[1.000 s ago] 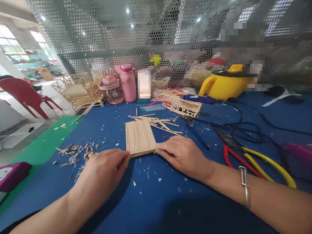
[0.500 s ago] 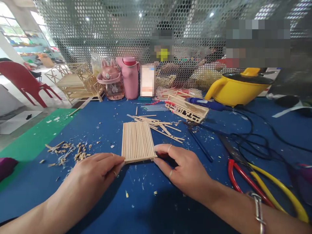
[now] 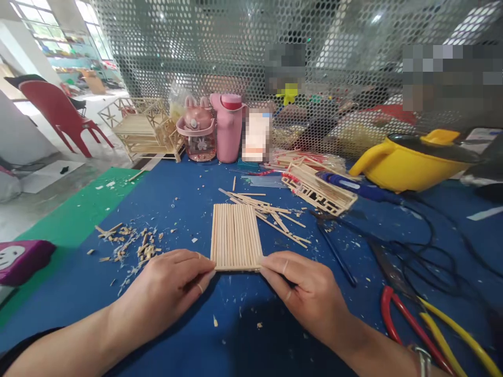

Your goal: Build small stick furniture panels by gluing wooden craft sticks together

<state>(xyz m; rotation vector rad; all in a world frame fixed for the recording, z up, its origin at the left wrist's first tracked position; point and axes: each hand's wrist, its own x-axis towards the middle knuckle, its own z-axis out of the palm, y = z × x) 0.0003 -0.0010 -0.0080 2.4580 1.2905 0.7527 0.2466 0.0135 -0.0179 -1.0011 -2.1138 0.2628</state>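
Stick panel (image 3: 236, 236) flat on blue table (image 3: 188, 193); left hand (image 3: 168, 293) and right hand (image 3: 308, 293), fingers together, pinch its near corners, loose sticks (image 3: 271, 212) just beyond.

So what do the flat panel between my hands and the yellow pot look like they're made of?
The panel looks like thin pale wooden sticks laid side by side, bare and matt; the parallel seams and light grain colour suggest it. The yellow pot looks like smooth glossy plastic, though painted metal can't be ruled out.
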